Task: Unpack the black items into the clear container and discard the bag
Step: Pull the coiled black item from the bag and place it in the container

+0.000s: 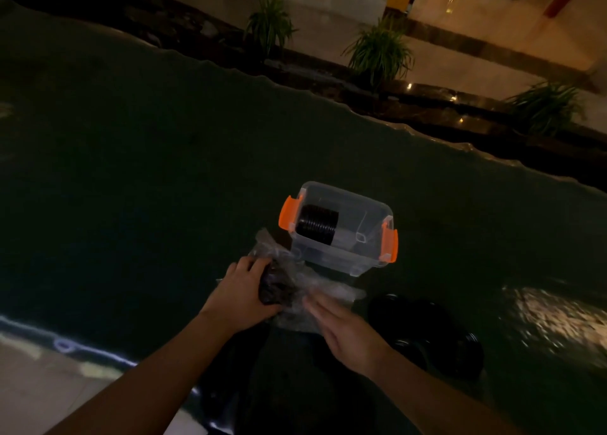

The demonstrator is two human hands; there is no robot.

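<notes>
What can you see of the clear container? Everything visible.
The clear container is a see-through plastic box, lid off, with orange latches on two opposite ends. It sits upright on the dark surface, just beyond the crinkled plastic bag. A stack of black ribbed items lies inside. Neither hand touches it.

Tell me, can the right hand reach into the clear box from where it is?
Probably yes. The clear box has no lid on, and it sits just beyond the right hand, which lies open on the plastic bag. Only that bag lies between them.
</notes>
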